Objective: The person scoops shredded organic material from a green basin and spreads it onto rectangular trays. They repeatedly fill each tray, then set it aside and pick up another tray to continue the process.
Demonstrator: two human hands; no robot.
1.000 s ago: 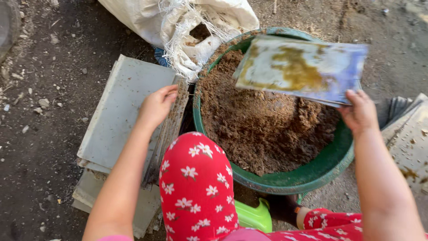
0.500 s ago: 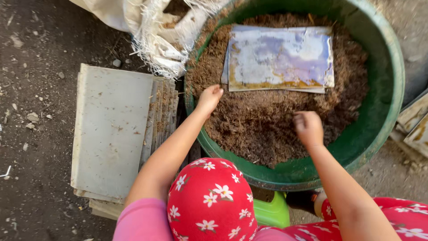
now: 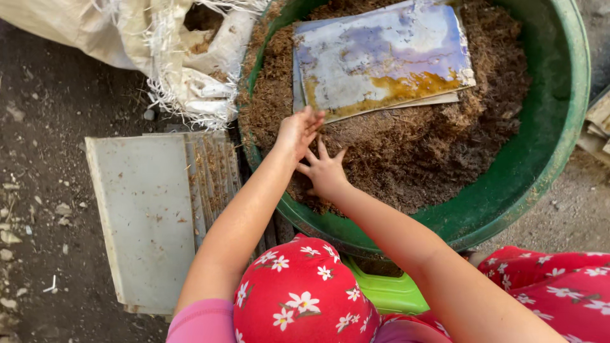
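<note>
Both hands lie flat on the brown fibrous fill [image 3: 406,152] inside the green tub [image 3: 546,159]. The left hand [image 3: 297,130] has its grip open, fingertips touching the lower left edge of the stained flat sheet [image 3: 381,57], which rests on the fill at 12 o'clock. The right hand [image 3: 324,170], fingers spread and holding nothing, presses down just beside it. Grey trays [image 3: 143,216] are stacked at 9 o'clock.

Left hand [image 3: 297,131] and right hand [image 3: 325,170], fingers spread, on brown fibre [image 3: 406,146] in green tub [image 3: 540,171] beside stained sheet [image 3: 381,57].
</note>
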